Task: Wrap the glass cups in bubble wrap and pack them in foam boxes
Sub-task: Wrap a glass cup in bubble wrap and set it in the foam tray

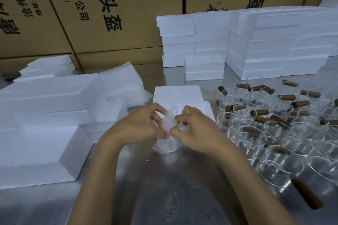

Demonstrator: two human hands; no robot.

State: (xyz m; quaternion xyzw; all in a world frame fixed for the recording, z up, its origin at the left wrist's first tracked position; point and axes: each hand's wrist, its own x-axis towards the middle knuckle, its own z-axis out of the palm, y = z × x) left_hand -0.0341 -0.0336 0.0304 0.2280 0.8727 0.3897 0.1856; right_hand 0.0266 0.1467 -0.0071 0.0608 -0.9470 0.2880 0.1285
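A bundle of bubble wrap (pixel 167 143) stands on the steel table (pixel 164 179) at the centre, with a glass cup barely visible inside it. My left hand (pixel 140 124) grips the wrap from the left, fingers curled over its top. My right hand (pixel 193 128) pinches the wrap from the right. Just behind the hands lies an open white foam box (pixel 175 95) with its lid beside it. Several bare glass cups with brown wooden handles (pixel 274 129) crowd the table to the right.
Stacks of white foam boxes (pixel 256 45) stand at the back right and more foam boxes (pixel 42 133) lie at the left. A pile of bubble wrap sheets (pixel 122 82) sits behind them. Large cardboard cartons (pixel 109 11) form a wall at the back.
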